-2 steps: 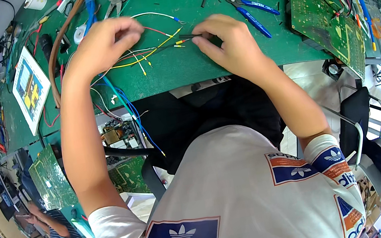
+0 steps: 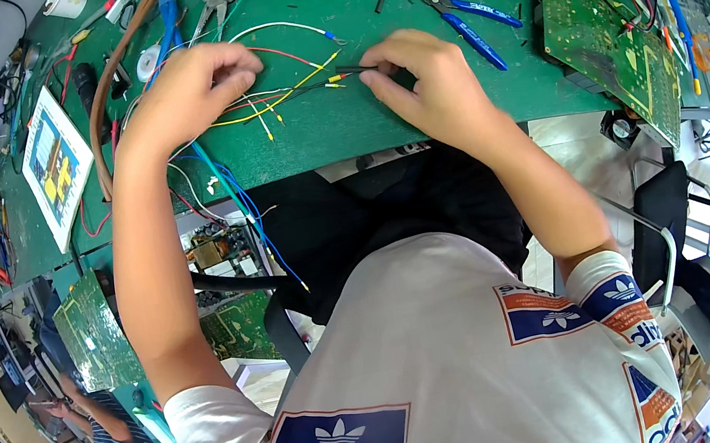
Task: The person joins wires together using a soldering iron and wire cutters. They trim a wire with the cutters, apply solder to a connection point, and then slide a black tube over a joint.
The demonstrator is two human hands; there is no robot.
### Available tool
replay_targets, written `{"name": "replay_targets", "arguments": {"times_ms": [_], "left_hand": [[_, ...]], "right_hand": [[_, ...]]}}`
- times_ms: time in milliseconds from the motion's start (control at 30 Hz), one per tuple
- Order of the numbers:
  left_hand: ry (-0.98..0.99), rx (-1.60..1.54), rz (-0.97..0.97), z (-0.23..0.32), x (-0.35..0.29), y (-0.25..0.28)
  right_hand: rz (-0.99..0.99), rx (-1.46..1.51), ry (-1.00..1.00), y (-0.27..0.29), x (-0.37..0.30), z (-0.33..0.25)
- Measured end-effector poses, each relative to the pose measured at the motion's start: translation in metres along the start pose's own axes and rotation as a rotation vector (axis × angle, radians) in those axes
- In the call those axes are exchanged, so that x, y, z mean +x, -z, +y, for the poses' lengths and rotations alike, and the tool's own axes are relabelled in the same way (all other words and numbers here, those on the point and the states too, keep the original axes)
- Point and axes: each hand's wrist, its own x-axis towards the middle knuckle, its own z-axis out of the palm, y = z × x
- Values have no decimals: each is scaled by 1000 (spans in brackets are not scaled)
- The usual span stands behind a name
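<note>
My right hand (image 2: 424,74) pinches a thin black tube (image 2: 350,69) between thumb and forefinger, above the green bench. Close by its fingertips lie the ends of several thin wires with yellow and red crimp terminals (image 2: 334,79). To the left, my left hand (image 2: 200,83) is curled over the wire bundle, thumb near the forefinger; what its fingers hold is hidden. Yellow, red, white and black wires fan out rightward from beneath it. One white wire (image 2: 275,25) arches beyond the fingers to a ring terminal with a blue sleeve. Blue wires (image 2: 251,209) hang over the bench's front edge.
Blue-handled cutters (image 2: 473,28) lie right of my right hand, and pliers (image 2: 217,0) lie behind my left. A short black tube piece (image 2: 380,0) rests between them. A large circuit board (image 2: 606,39) stands at the right, a white-framed picture panel (image 2: 58,166) at the left. Another person (image 2: 115,440) sits lower left.
My left hand has shifted slightly toward me and to the left. The right hand and the black tube have stayed almost in place.
</note>
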Motion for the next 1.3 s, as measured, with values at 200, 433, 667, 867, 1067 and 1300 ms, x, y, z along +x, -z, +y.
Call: {"name": "replay_targets", "arguments": {"times_ms": [200, 433, 667, 867, 1067, 1300], "left_hand": [[-168, 128, -8, -3, -6, -10], [-154, 62, 47, -10, -8, -15], [-98, -38, 89, -13, -12, -12], [-82, -30, 86, -10, -12, -12], [-88, -42, 80, -10, -12, -13], [-93, -62, 62, -9, -13, -14]], "right_hand": [[27, -57, -6, -9, -4, -1], [55, -58, -1, -12, -8, 1], [98, 21, -93, -7, -10, -2], [103, 45, -85, -6, -10, -1], [83, 27, -57, -7, -8, -1], [81, 17, -9, -15, -2, -5]]}}
